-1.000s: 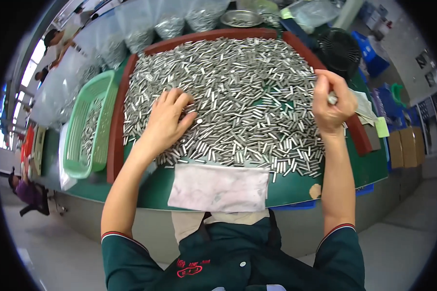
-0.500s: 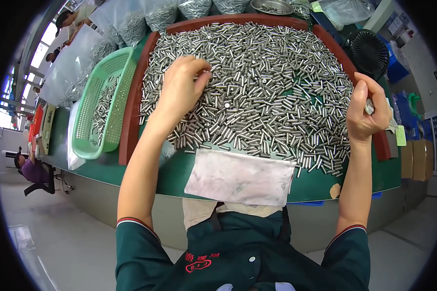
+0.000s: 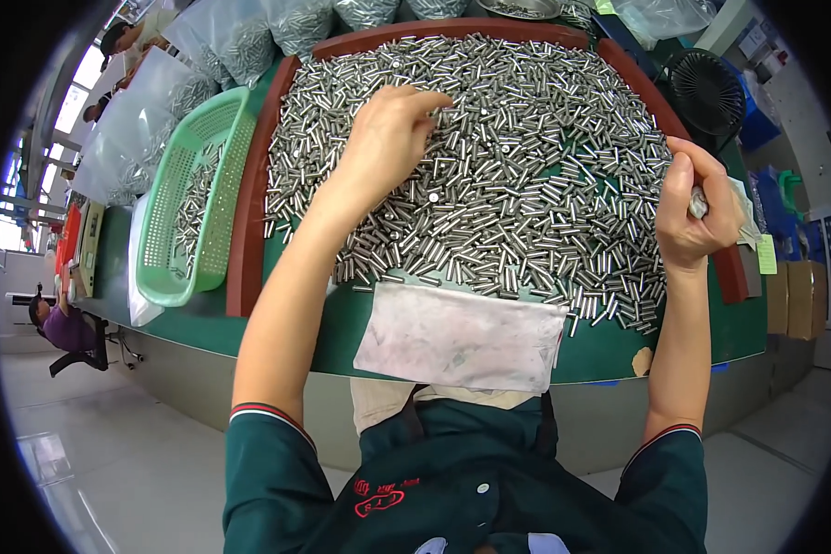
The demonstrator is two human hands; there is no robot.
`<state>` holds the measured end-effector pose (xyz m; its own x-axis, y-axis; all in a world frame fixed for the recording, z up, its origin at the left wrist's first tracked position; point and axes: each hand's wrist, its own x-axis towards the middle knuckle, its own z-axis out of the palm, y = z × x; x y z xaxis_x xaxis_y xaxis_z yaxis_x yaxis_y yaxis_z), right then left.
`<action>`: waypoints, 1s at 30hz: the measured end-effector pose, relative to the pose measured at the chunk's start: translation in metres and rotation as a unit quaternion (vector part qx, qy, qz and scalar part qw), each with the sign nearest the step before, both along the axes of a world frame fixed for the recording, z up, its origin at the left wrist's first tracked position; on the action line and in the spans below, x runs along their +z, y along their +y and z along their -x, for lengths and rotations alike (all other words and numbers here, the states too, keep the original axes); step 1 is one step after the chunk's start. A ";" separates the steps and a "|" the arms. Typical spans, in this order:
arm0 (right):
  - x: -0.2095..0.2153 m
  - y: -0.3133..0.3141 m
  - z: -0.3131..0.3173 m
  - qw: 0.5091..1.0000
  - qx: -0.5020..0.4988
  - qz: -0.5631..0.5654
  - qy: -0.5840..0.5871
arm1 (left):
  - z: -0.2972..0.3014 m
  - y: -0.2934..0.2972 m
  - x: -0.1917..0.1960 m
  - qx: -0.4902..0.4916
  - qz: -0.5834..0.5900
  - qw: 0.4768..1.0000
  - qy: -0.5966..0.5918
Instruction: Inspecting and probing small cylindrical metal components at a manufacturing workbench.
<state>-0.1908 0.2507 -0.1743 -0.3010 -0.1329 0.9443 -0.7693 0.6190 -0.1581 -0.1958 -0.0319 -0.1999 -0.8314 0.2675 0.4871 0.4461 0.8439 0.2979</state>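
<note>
Short, shiny, silver-coloured metal pins [image 3: 517, 222] are lying in a loose layer across the green worktop [image 3: 600, 354], inside straight red-brown bars [image 3: 248, 249]. The left hand [image 3: 386, 138] is bending its fingers above them, left of the middle; whether it is gripping any, I cannot tell. The right hand [image 3: 685, 223] is curling around a small silvery-grey bundle [image 3: 699, 202], mostly hidden, at the right side. Singly, the pins are looking light, stiff and hardly fragile, their smooth round sides probably inviting slipping and rolling; pinching one across its middle is seeming surest.
</note>
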 end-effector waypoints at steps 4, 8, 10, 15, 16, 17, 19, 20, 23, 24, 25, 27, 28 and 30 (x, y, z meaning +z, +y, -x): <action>0.000 -0.004 -0.006 0.999 0.018 -0.033 0.000 | -0.024 0.002 0.004 0.018 -0.379 0.909 -0.174; 0.000 -0.015 -0.008 0.995 0.088 -0.031 0.026 | -0.033 -0.002 0.010 -0.002 -0.614 0.746 -0.260; -0.001 -0.022 -0.012 0.992 0.119 -0.040 0.027 | -0.038 -0.005 0.007 -0.036 -0.658 0.693 -0.292; 0.001 -0.031 -0.021 0.980 0.180 -0.076 0.027 | -0.042 0.003 0.000 -0.095 -0.741 0.564 -0.352; 0.001 -0.031 -0.023 0.980 0.182 -0.082 0.018 | -0.042 0.003 -0.002 -0.081 -0.733 0.577 -0.351; 0.000 -0.032 -0.024 0.978 0.190 -0.081 0.017 | -0.044 0.003 -0.002 -0.062 -0.715 0.603 -0.348; -0.001 -0.035 -0.026 0.977 0.200 -0.078 0.012 | -0.045 0.002 -0.003 -0.045 -0.705 0.616 -0.349; -0.002 -0.035 -0.027 0.977 0.200 -0.077 0.012 | -0.046 0.001 -0.003 -0.043 -0.700 0.622 -0.347; -0.003 -0.030 -0.027 0.979 0.188 -0.080 0.004 | -0.044 0.005 -0.004 -0.047 -0.693 0.627 -0.353; 0.000 -0.028 -0.027 0.984 0.164 -0.067 0.016 | -0.042 0.006 -0.005 -0.056 -0.689 0.629 -0.355; 0.001 -0.024 -0.030 0.990 0.128 -0.061 0.017 | -0.041 0.009 -0.006 -0.058 -0.679 0.633 -0.367; 0.003 -0.018 -0.026 0.995 0.078 0.053 -0.039 | -0.041 0.001 -0.009 -0.070 -0.682 0.630 -0.365; 0.011 -0.018 -0.019 0.975 0.122 0.181 -0.043 | -0.042 -0.002 -0.008 -0.057 -0.677 0.643 -0.355; 0.024 -0.005 -0.008 0.894 0.287 0.331 -0.089 | -0.044 -0.011 -0.007 -0.080 -0.703 0.617 -0.344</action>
<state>-0.1828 0.2454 -0.1498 -0.5162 0.2565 0.8171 -0.8564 -0.1452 -0.4955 -0.1517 -0.0431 -0.2072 -0.9885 0.0890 -0.1226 -0.1508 -0.5032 0.8509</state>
